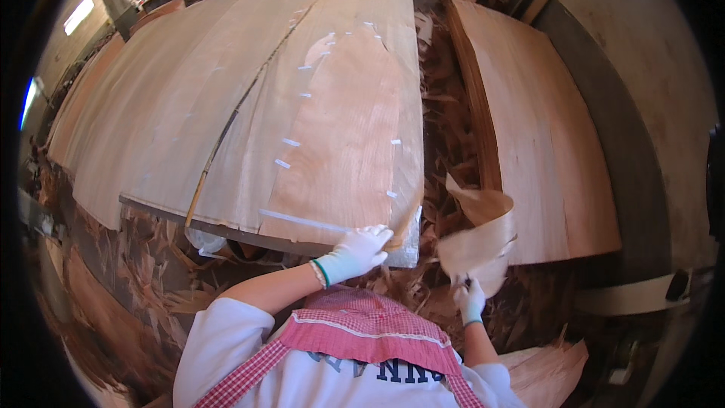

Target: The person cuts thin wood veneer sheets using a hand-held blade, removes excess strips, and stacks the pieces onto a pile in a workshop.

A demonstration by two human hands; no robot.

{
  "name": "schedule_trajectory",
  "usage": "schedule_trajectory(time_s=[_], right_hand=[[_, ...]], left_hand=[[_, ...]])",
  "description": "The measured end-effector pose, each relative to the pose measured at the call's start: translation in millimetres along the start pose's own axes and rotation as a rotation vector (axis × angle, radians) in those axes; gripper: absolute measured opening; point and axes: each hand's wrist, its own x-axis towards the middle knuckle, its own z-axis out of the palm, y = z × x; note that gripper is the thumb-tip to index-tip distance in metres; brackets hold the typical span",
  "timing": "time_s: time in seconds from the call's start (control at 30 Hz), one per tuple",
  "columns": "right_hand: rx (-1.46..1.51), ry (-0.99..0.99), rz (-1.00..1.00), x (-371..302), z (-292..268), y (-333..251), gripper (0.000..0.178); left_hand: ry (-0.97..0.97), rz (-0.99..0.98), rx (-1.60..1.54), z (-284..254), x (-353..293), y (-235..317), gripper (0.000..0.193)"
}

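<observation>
My left hand (361, 250), in a white glove with a green cuff, lies on the near edge of a wood veneer sheet (347, 143), its fingers stretched toward the right corner. Short strips of pale tape (291, 142) run along the seams of a reddish patch in that sheet, and a longer tape strip (306, 221) crosses near its front edge. To the right and lower, my gloved right hand (471, 302) is closed on a curled veneer offcut (479, 245). A small dark object (467, 282) shows at its fingers; its kind is unclear.
A long thin stick (229, 122) lies across the veneer sheets on the left. To the right stands another veneer stack (540, 143). Torn veneer scraps (442, 121) fill the gap between the stacks and cover the floor around me. A grey wall (642, 45) rises at the far right.
</observation>
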Motion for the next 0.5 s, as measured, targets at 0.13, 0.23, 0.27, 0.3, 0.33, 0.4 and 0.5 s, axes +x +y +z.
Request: schedule_trajectory(time_s=[0.13, 0.23, 0.27, 0.3, 0.33, 0.4, 0.5], right_hand=[[0.153, -0.097, -0.098, -4.2, 47.3, -40.5, 0.034], [0.3, -0.105, -0.061, -27.6, 80.6, -43.7, 0.035], [0.277, -0.132, -0.049, -37.6, 88.2, -49.5, 0.035], [0.255, -0.156, -0.029, -48.2, 95.6, -55.4, 0.035], [0.271, -0.164, 0.055, -60.5, 103.0, -52.6, 0.034], [0.353, -0.168, 0.171, -79.2, 121.2, -67.2, 0.033], [0.398, -0.021, 0.389, -121.7, 179.2, -48.4, 0.034]], left_hand=[[0.17, -0.048, -0.115, -12.8, -24.1, -33.5, 0.044], [0.259, -0.238, -0.176, -46.4, -35.9, -101.1, 0.041], [0.34, -0.293, -0.104, -47.7, -48.8, -147.5, 0.04], [0.442, -0.307, -0.055, -54.9, -62.9, -195.3, 0.039], [0.407, -0.393, -0.06, -70.4, -65.9, -231.2, 0.04], [0.544, -0.551, 0.063, -87.5, -106.1, -340.4, 0.042], [0.629, -0.613, 0.065, -128.2, -142.5, -442.5, 0.045]])
